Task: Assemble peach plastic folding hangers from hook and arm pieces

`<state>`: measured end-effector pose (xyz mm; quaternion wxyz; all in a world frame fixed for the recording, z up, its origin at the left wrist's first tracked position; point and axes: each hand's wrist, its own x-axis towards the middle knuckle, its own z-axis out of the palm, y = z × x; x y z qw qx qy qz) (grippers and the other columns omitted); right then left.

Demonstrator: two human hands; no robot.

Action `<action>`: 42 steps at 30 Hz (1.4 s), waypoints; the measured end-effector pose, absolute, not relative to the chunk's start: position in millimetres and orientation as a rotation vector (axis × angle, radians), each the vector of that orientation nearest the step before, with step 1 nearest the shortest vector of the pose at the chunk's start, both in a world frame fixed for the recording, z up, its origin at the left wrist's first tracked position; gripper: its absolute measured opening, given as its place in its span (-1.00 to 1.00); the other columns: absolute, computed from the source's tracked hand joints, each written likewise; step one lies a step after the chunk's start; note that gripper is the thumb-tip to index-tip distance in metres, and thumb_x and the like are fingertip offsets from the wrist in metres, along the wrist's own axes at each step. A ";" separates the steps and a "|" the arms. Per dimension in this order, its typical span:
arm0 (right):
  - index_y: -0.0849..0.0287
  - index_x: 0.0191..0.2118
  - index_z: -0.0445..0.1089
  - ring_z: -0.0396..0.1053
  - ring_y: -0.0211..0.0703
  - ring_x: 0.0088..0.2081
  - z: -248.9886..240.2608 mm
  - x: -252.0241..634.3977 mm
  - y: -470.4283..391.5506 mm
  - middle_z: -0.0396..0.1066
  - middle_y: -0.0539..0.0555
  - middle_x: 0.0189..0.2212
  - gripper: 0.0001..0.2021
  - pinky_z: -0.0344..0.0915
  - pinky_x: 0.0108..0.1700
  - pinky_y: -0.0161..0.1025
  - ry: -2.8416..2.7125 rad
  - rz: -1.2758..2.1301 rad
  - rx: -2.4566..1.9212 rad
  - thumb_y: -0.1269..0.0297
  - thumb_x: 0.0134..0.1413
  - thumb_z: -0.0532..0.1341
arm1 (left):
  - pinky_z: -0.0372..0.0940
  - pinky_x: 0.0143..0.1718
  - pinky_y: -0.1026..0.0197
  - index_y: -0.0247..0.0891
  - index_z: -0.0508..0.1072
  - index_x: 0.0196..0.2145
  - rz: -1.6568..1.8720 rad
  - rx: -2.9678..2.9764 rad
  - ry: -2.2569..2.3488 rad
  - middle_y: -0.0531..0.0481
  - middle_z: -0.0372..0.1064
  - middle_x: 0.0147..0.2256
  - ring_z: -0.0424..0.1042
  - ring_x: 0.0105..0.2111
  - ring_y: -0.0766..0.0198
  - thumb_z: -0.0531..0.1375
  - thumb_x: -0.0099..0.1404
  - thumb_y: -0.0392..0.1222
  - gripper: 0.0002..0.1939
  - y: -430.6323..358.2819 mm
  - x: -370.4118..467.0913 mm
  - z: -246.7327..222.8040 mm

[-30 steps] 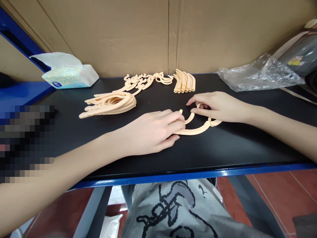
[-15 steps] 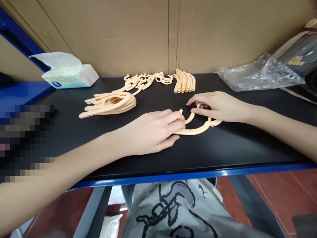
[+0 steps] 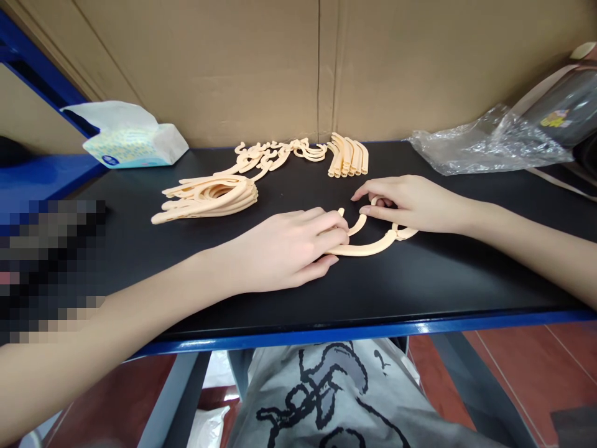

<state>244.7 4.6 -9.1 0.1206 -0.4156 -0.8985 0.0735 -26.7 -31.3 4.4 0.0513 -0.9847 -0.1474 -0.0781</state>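
A cream plastic folding clothes hanger (image 3: 366, 250) lies on the black tabletop between my hands. My left hand (image 3: 298, 249) rests over its left part, fingers curled down on it and covering that end. At the hanger's upper right, my right hand (image 3: 403, 200) has its fingers bent around the curved hook piece, thumb at its side. The index finger stretches out to the left, and the palm hides part of the hanger's right arm. Beyond my left hand lies a stack of curved hanger arms (image 3: 209, 198), also cream.
At the back are a loose pile of hanger hooks (image 3: 265, 154) and a row of hollow curved arms (image 3: 347, 155). A tissue pack (image 3: 135, 146) sits at back left; crumpled clear plastic (image 3: 485, 146) and a grey bottle (image 3: 564, 106) are at right. The table has a blue front edge (image 3: 373, 333).
The camera view has shifted very slightly. Both hands and the hanger keep practically the same position and hold.
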 end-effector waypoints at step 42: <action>0.14 -0.25 0.38 0.33 -0.12 -0.23 -13.2 233.3 -7.9 0.39 0.10 -0.27 -0.73 0.24 -0.22 -0.19 -2.652 0.158 -0.805 0.10 0.36 0.06 | 0.32 0.02 0.10 -0.32 0.41 0.02 -0.272 -3.065 -0.544 -0.16 0.39 0.04 0.40 -0.03 0.13 0.04 0.50 -0.22 -0.75 -27.2 -27.1 2.5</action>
